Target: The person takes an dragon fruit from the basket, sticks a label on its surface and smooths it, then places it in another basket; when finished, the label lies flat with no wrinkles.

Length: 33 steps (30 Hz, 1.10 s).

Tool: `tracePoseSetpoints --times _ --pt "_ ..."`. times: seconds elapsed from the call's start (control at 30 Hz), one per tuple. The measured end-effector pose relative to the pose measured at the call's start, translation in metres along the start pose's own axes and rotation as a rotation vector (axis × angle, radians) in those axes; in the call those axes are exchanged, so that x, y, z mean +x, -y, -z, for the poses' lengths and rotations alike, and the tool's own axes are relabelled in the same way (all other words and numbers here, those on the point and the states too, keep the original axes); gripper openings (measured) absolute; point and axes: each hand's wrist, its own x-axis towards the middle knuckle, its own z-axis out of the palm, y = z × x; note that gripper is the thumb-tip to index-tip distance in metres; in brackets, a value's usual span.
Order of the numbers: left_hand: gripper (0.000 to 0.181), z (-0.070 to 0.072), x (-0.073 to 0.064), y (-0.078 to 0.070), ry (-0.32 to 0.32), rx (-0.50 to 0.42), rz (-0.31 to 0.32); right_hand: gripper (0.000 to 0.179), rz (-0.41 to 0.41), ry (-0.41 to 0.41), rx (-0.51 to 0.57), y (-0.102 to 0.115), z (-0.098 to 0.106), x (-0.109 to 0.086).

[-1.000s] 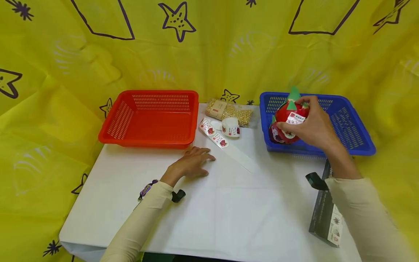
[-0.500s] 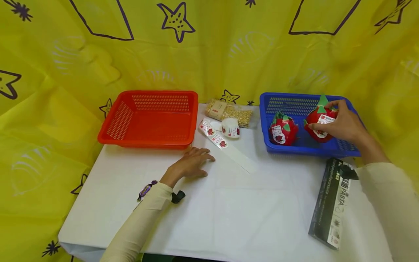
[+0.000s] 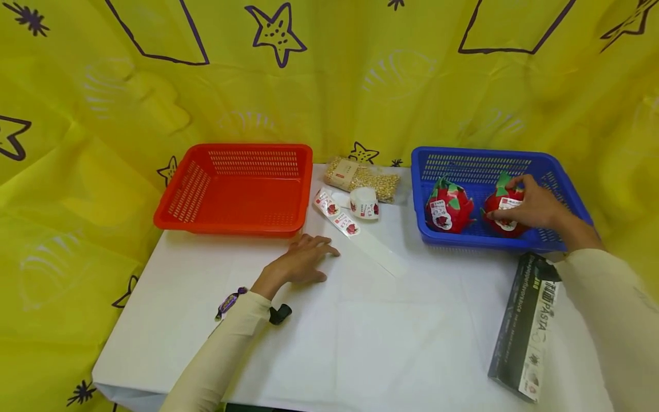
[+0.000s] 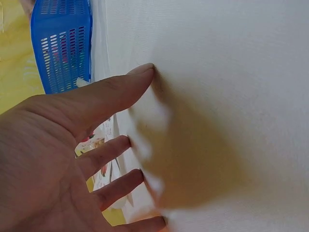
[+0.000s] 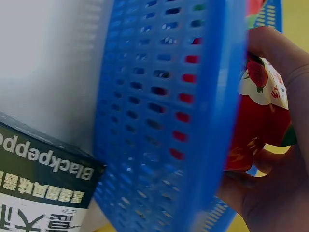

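Inside the blue basket [image 3: 561, 197], toward its right half, my right hand [image 3: 538, 203] holds a red dragon fruit [image 3: 503, 201] with green tips and a white sticker. Its thumb and fingers curl round the fruit, as the right wrist view also shows past the basket wall [image 5: 145, 96]. A second stickered dragon fruit [image 3: 460, 207] sits to the left in the same basket. My left hand [image 3: 304, 260] rests on the white table with fingers spread, its fingertips touching the cloth; the left wrist view shows that hand [image 4: 53, 130] holding nothing.
A red basket [image 3: 247, 200] stands at the back left. Between the baskets lie a bag of yellow kernels [image 3: 360, 177], a sticker roll [image 3: 364, 203] and its strip [image 3: 345, 220]. A pasta box [image 3: 525, 332] lies at front right, a purple-wrapped candy [image 3: 230, 303] beside the left sleeve.
My right hand has carried its dragon fruit rightward from above the other one, then lowered it into the blue basket's right half. My left hand has stayed in place.
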Motion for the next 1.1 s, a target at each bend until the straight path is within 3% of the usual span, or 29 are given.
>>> tracePoseSetpoints --times 0.4,1.1 --pt "0.06 -0.007 -0.003 0.005 0.004 -0.023 0.015 0.088 0.085 0.031 0.004 -0.009 -0.015 0.006" --pt "0.06 -0.004 -0.004 0.003 -0.002 -0.05 -0.004 0.102 0.088 -0.013 0.016 -0.009 -0.014 -0.005"
